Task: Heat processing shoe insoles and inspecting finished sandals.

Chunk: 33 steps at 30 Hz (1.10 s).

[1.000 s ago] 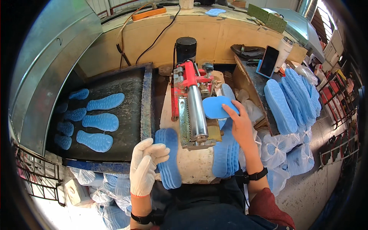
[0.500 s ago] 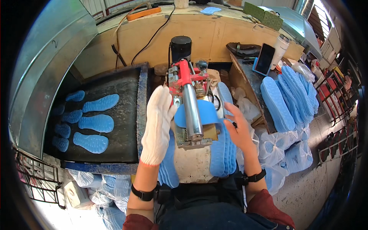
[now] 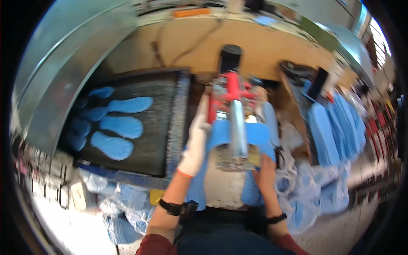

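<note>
A strip-like blue insole (image 3: 259, 133) lies crosswise under the silver cylinder (image 3: 239, 131) of a small red-and-metal machine (image 3: 233, 87). My left hand (image 3: 196, 142), in a white knitted glove, is upright along the machine's left side, fingers stretched and smeared by motion. Its thumb side is close to the insole's left end. My bare right hand (image 3: 265, 174) is at the insole's bent-down right end and appears to grip it; the fingertips are partly hidden and blurred. More blue insoles (image 3: 251, 191) stand below, beside the pale machine base (image 3: 223, 187).
To the left, a black tray (image 3: 157, 148) with a blue rim bears several blue insoles. On the right-hand bench are stacked insoles (image 3: 323, 131), a phone (image 3: 318, 84) and a dark shoe (image 3: 295, 69). Clear bags of blue insoles (image 3: 304, 187) sit below. A pale wooden board (image 3: 272, 46) stands behind the machine.
The view has swung, shifting the scene right and blurring it. My right hand has dropped from beside the insole to its right end, which now bends downward. The gloved hand stays beside the machine.
</note>
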Each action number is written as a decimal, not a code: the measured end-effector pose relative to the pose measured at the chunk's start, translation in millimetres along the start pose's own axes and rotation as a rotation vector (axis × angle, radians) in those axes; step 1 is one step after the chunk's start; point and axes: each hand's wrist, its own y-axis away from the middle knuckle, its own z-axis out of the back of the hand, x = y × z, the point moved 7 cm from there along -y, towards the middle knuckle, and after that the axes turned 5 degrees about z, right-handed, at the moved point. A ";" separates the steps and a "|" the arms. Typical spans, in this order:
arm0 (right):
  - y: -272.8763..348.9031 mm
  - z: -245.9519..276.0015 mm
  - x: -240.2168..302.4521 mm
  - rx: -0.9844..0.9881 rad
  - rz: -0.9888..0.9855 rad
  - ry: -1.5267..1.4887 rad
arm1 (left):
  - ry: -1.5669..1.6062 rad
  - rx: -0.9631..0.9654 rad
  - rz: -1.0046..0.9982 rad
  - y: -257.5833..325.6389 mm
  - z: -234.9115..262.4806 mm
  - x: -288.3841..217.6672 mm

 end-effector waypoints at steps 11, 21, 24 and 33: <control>-0.3 0.1 -2.7 -0.043 0.041 -0.039 | 0.215 0.174 0.160 69.4 15.3 54.7; -0.8 -9.9 -22.9 -0.040 0.104 0.050 | 0.873 0.149 0.303 76.6 55.5 -69.4; 1.6 -11.8 -21.6 -0.055 0.201 0.114 | 0.642 0.088 -0.119 -8.0 121.3 -116.0; 0.7 -8.5 -13.9 -0.066 0.106 -0.016 | 1.143 -0.508 0.098 -149.1 272.5 -77.1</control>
